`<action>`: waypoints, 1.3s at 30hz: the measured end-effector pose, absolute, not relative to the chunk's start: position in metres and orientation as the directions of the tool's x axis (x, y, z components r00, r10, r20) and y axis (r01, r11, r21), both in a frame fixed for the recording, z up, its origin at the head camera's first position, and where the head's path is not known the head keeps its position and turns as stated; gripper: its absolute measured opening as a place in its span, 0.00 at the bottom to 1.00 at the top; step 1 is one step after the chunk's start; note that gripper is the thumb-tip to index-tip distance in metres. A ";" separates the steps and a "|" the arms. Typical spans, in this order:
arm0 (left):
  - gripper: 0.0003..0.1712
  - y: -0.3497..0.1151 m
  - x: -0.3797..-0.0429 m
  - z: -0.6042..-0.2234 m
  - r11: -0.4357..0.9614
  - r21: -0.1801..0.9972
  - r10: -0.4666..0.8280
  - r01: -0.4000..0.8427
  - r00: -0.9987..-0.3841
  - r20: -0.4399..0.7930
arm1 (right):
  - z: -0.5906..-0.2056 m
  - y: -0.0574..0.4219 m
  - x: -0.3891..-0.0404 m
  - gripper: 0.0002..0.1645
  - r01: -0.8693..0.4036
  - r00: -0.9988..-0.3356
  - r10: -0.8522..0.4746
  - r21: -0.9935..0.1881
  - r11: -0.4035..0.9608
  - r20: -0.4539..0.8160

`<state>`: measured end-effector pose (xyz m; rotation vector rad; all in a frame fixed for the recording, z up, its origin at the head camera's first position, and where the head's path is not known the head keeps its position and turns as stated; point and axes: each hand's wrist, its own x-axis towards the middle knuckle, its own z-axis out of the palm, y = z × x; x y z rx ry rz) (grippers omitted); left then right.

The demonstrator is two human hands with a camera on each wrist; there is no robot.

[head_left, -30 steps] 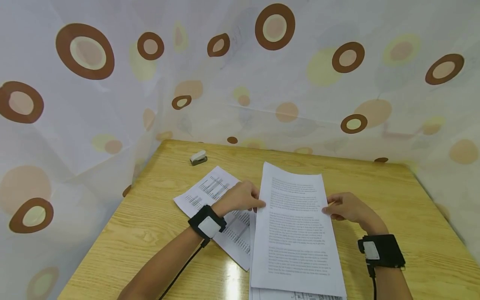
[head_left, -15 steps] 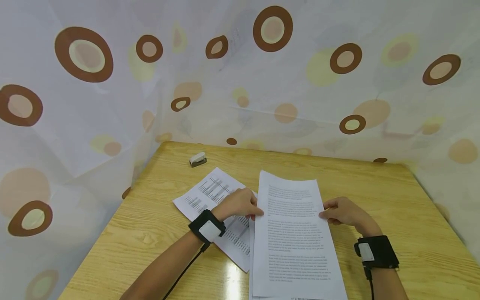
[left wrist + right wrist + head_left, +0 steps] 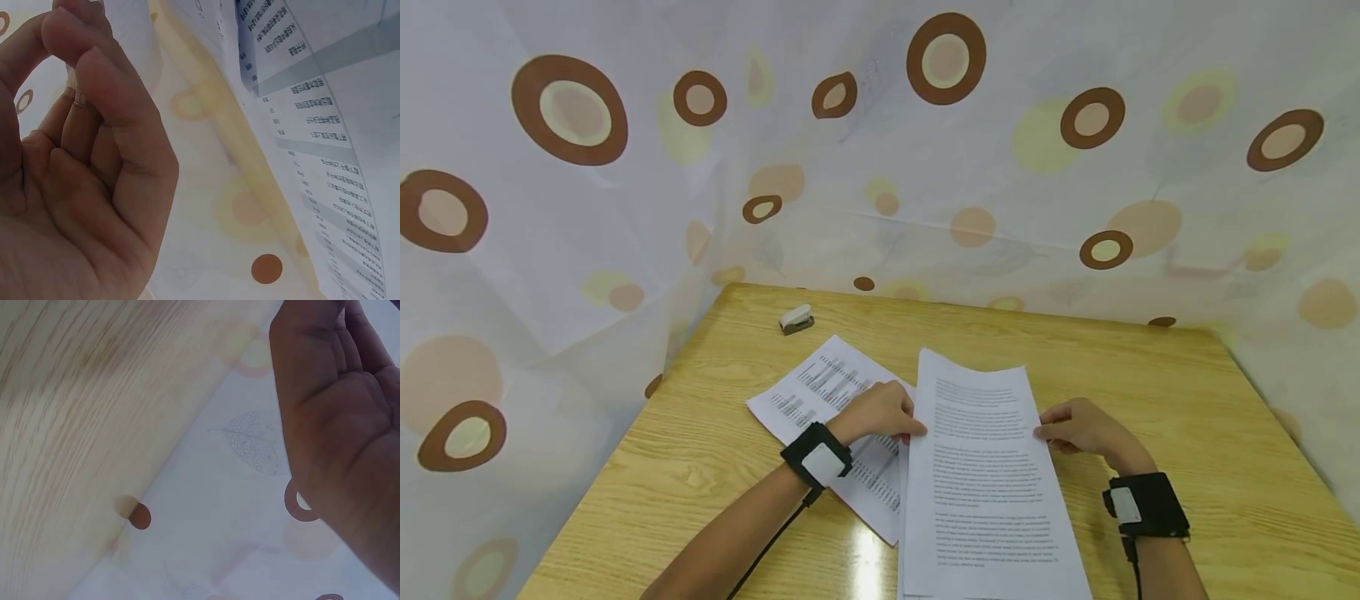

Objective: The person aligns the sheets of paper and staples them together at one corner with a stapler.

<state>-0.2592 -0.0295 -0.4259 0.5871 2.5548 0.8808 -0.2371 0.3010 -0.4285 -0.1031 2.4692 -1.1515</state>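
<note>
Between the two hands stands a stack of printed paper sheets (image 3: 988, 483), its upper edge bowed and tilted up from the table. My left hand (image 3: 880, 412) pinches the stack's left edge, thumb on the printed face. On the right edge, my right hand (image 3: 1086, 429) pinches the paper between thumb and fingers. Under the left hand lies another sheet printed with tables (image 3: 827, 379), turned at an angle. In the left wrist view, the left hand (image 3: 94, 162) has curled fingers beside the table-printed paper (image 3: 325, 137). The right wrist view shows the right hand (image 3: 344, 419), its fingertips cut off.
A small white and grey stapler (image 3: 796, 319) sits near the back left of the wooden table (image 3: 700, 442). A patterned cloth (image 3: 880, 167) hangs behind the table and along its sides. Each wrist wears a black band with a cable.
Both hands have lowered the paper stack a little toward the person, and its right edge has moved left with the right hand. The pinch on both edges stays. The stapler has not moved.
</note>
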 end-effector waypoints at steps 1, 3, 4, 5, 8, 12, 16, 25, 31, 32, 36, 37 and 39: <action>0.20 -0.030 -0.259 -0.427 0.719 0.646 0.493 0.258 -0.844 -0.211 | -0.429 0.301 -0.237 0.14 0.103 -0.912 -0.236 -0.746 0.658 -0.334; 0.20 -0.030 -0.259 -0.429 0.721 0.644 0.491 0.256 -0.844 -0.214 | -0.428 0.301 -0.237 0.14 0.108 -0.915 -0.225 -0.739 0.665 -0.335; 0.20 -0.030 -0.259 -0.429 0.722 0.642 0.491 0.257 -0.844 -0.215 | -0.428 0.301 -0.237 0.14 0.102 -0.916 -0.226 -0.736 0.669 -0.333; 0.21 -0.030 -0.259 -0.430 0.724 0.639 0.490 0.259 -0.845 -0.213 | -0.427 0.301 -0.237 0.15 0.101 -0.916 -0.225 -0.734 0.672 -0.332; 0.21 -0.030 -0.258 -0.432 0.731 0.630 0.485 0.261 -0.848 -0.212 | -0.427 0.300 -0.237 0.15 0.104 -0.918 -0.213 -0.723 0.683 -0.333; 0.21 -0.030 -0.257 -0.433 0.746 0.613 0.473 0.259 -0.854 -0.215 | -0.428 0.300 -0.237 0.14 0.108 -0.921 -0.199 -0.710 0.696 -0.335; 0.23 -0.031 -0.257 -0.433 0.758 0.600 0.464 0.256 -0.858 -0.221 | -0.430 0.302 -0.235 0.14 0.125 -0.921 -0.183 -0.704 0.699 -0.345; 0.26 -0.034 -0.257 -0.436 0.781 0.586 0.434 0.216 -0.862 -0.262 | -0.434 0.308 -0.234 0.15 0.115 -0.927 -0.185 -0.715 0.689 -0.328; 0.27 -0.037 -0.258 -0.439 0.782 0.591 0.420 0.196 -0.867 -0.269 | -0.431 0.306 -0.236 0.14 0.078 -0.929 -0.211 -0.718 0.692 -0.305; 0.27 -0.037 -0.258 -0.439 0.783 0.591 0.420 0.195 -0.866 -0.270 | -0.430 0.305 -0.236 0.13 0.075 -0.928 -0.218 -0.721 0.689 -0.304; 0.27 -0.039 -0.258 -0.439 0.782 0.589 0.423 0.202 -0.867 -0.264 | -0.425 0.299 -0.238 0.14 0.032 -0.918 -0.274 -0.743 0.669 -0.287; 0.26 -0.040 -0.257 -0.440 0.781 0.590 0.422 0.203 -0.869 -0.259 | -0.424 0.297 -0.238 0.14 0.019 -0.916 -0.289 -0.749 0.662 -0.279; 0.26 -0.042 -0.257 -0.441 0.780 0.591 0.420 0.205 -0.872 -0.251 | -0.422 0.292 -0.239 0.14 0.001 -0.915 -0.307 -0.760 0.650 -0.264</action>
